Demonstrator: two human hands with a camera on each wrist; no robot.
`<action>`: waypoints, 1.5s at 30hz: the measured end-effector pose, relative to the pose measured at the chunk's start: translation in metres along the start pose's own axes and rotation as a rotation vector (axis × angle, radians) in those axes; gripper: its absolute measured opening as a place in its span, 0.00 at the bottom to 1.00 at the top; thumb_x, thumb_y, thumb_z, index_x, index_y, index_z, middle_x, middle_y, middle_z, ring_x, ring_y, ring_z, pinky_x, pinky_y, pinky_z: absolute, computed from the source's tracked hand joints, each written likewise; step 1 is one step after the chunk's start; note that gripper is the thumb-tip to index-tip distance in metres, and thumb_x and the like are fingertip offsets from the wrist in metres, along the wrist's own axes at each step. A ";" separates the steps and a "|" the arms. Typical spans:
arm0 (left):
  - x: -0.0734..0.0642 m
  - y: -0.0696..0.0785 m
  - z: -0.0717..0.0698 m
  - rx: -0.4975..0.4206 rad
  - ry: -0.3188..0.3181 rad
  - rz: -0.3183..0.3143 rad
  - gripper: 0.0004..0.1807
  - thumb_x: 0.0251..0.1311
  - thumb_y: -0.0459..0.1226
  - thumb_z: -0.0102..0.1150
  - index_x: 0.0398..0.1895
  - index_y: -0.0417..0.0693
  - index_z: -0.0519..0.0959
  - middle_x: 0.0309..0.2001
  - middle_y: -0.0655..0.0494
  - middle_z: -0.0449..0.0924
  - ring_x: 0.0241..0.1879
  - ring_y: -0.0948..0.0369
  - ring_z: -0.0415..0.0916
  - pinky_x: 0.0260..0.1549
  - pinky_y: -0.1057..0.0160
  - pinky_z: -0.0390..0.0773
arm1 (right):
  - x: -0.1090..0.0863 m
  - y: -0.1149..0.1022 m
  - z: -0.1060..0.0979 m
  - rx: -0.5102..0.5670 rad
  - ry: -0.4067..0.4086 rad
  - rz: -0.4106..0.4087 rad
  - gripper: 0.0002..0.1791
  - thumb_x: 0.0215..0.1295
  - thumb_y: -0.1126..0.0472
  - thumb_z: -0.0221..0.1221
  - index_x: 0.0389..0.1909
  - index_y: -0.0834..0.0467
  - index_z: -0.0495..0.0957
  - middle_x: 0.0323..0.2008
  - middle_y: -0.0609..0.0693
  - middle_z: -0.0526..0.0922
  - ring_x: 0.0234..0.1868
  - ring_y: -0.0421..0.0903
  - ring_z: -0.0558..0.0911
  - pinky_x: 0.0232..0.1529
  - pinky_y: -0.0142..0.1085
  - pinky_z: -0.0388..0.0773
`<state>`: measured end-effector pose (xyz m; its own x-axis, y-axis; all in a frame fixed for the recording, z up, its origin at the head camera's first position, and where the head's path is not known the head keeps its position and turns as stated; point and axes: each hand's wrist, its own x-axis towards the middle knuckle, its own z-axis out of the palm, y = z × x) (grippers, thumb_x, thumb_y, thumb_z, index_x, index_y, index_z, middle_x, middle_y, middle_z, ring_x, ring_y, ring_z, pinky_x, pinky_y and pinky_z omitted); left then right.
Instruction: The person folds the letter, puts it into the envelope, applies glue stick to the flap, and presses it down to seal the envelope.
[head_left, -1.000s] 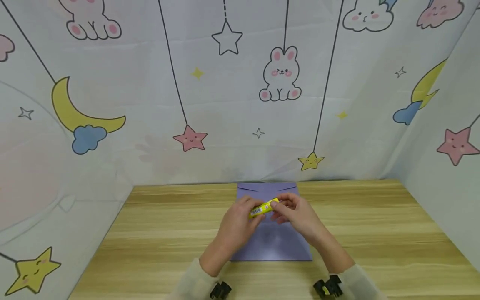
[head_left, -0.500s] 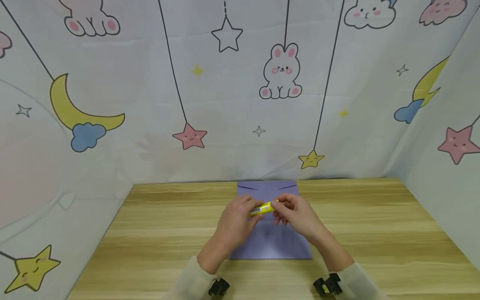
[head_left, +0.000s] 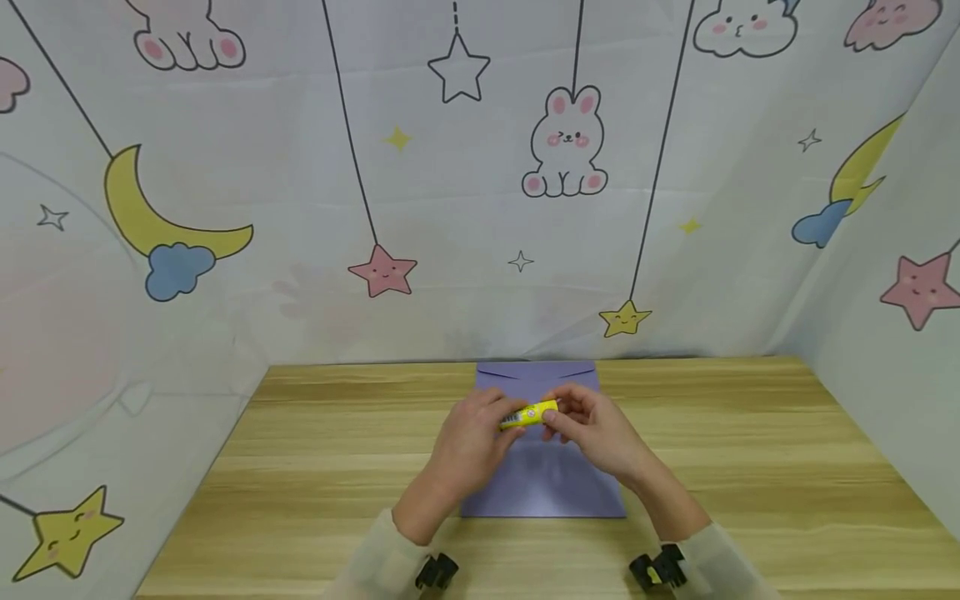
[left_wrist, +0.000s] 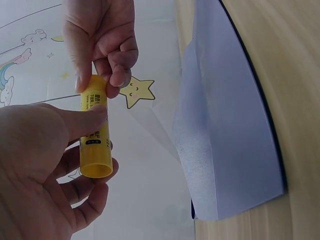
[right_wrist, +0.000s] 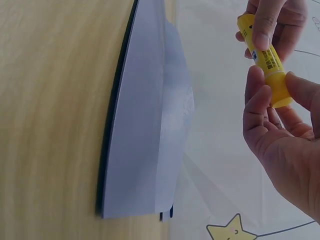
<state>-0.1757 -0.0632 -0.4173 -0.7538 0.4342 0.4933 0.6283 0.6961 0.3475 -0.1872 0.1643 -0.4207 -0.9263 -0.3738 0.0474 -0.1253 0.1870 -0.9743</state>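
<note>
A yellow glue stick (head_left: 531, 414) is held between both hands above a purple envelope (head_left: 543, 487) on the table. My left hand (head_left: 468, 442) grips the barrel, its thumb lying across the printed label in the left wrist view, where the near end of the tube (left_wrist: 96, 170) looks hollow. With thumb and fingers, my right hand (head_left: 603, 433) pinches the other end, which shows as a plain yellow section (right_wrist: 279, 90) in the right wrist view. The envelope's flap (left_wrist: 192, 145) stands partly raised in the left wrist view.
The wooden table (head_left: 750, 450) reaches back to a white cloth wall (head_left: 465, 200) printed with stars, moons and rabbits. Cloth also closes in the left and right sides. Black wrist-worn devices (head_left: 437, 572) sit at both sleeves.
The glue stick has turned slightly toward level. My right fingers have shifted a little on its end, while the left hand keeps its grip. The envelope stays in place.
</note>
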 end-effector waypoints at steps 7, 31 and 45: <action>0.000 0.001 -0.002 0.001 0.006 -0.008 0.17 0.59 0.36 0.80 0.51 0.48 0.89 0.40 0.58 0.83 0.37 0.59 0.77 0.38 0.57 0.80 | 0.000 -0.001 -0.001 -0.056 0.039 0.061 0.21 0.79 0.48 0.62 0.60 0.59 0.78 0.43 0.65 0.85 0.41 0.65 0.85 0.40 0.46 0.84; 0.000 -0.001 0.001 0.024 -0.015 -0.015 0.17 0.61 0.37 0.79 0.53 0.47 0.89 0.39 0.56 0.82 0.36 0.59 0.75 0.37 0.59 0.78 | -0.002 -0.001 -0.003 -0.036 0.036 0.052 0.19 0.78 0.55 0.64 0.63 0.56 0.76 0.48 0.61 0.84 0.48 0.67 0.85 0.49 0.52 0.83; -0.001 0.000 0.003 0.026 -0.004 -0.001 0.17 0.60 0.36 0.80 0.52 0.49 0.89 0.40 0.58 0.82 0.36 0.59 0.76 0.36 0.58 0.78 | -0.002 -0.002 -0.001 -0.073 0.066 0.090 0.15 0.77 0.53 0.65 0.55 0.59 0.81 0.42 0.65 0.85 0.39 0.66 0.83 0.35 0.41 0.80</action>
<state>-0.1755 -0.0619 -0.4196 -0.7552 0.4358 0.4897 0.6224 0.7112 0.3268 -0.1860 0.1660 -0.4189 -0.9561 -0.2922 -0.0226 -0.0641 0.2837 -0.9568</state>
